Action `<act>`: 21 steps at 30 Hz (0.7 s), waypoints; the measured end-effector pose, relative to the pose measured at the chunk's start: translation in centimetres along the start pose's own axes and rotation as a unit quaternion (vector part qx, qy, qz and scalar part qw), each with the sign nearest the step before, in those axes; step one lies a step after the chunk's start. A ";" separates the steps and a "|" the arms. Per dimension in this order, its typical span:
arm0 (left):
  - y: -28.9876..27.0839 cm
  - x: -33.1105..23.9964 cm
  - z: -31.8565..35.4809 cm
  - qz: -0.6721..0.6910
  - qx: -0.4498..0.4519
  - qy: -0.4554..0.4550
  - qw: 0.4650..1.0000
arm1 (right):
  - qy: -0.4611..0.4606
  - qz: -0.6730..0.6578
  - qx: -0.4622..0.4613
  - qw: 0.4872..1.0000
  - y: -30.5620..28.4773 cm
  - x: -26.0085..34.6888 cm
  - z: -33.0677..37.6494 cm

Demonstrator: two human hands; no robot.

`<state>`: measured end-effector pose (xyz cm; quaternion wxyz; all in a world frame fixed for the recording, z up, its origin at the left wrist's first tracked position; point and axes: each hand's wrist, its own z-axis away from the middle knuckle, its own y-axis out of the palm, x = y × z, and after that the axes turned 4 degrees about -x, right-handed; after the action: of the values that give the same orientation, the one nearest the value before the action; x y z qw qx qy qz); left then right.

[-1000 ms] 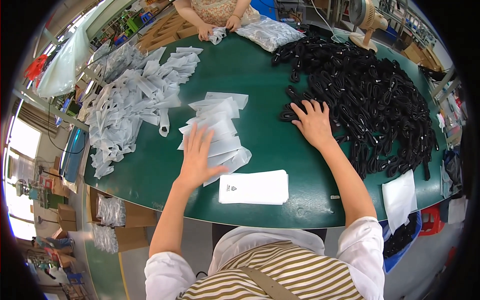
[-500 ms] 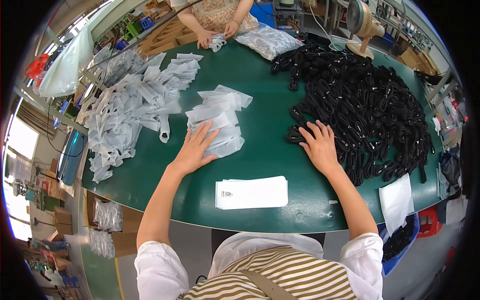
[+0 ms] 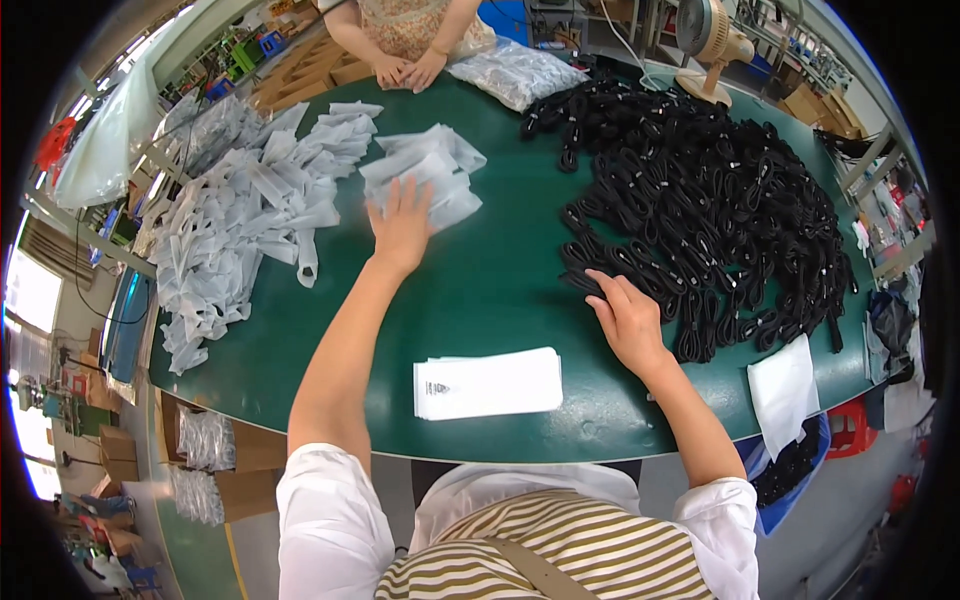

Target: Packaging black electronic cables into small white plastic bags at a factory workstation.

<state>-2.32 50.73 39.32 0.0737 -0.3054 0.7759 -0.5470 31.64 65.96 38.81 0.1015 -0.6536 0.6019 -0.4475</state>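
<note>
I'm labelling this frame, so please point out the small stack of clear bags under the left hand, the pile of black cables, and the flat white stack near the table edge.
stack of clear bags (image 3: 440, 165): head view, top bag's middle.
pile of black cables (image 3: 700, 190): head view, heap's centre.
flat white stack (image 3: 490, 383): head view, top sheet's middle.

One fan (image 3: 712, 40), one white stack (image 3: 488, 383)

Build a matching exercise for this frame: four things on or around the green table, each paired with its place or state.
Things:
1. left hand
2. right hand
3. flat white stack
4. desk fan

Places:
A. at the table's near edge, between the forearms
B. at the edge of the black cable heap
C. spread on a small pile of clear bags
D. at the table's far right edge

Pairs: 1-C, 2-B, 3-A, 4-D
</note>
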 end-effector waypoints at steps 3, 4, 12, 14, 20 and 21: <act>-3.9 -2.4 2.6 0.276 -0.081 0.047 0.956 | 0.093 -0.081 0.034 0.992 -1.0 1.8 1.8; -6.8 -4.4 3.8 0.361 -0.055 0.059 0.929 | 0.158 -0.127 0.059 0.977 -1.6 2.2 2.4; -11.5 -13.9 15.5 0.495 -0.005 0.104 0.862 | 0.201 -0.197 0.048 0.959 -2.2 4.4 6.4; -11.2 -14.1 16.0 0.491 -0.004 0.086 0.867 | 0.198 -0.202 0.036 0.958 -2.3 4.9 7.0; -10.4 -14.1 16.6 0.519 0.026 0.023 0.854 | 0.098 -0.153 0.016 0.983 -3.3 7.2 7.1; -10.4 -14.0 16.6 0.541 0.041 -0.006 0.840 | 0.067 -0.127 0.014 0.990 -3.4 7.6 7.0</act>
<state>20.48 42.93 39.00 0.3748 0.1634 0.7943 -0.4494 38.07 57.36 40.55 0.0124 -0.6919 0.5129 -0.5080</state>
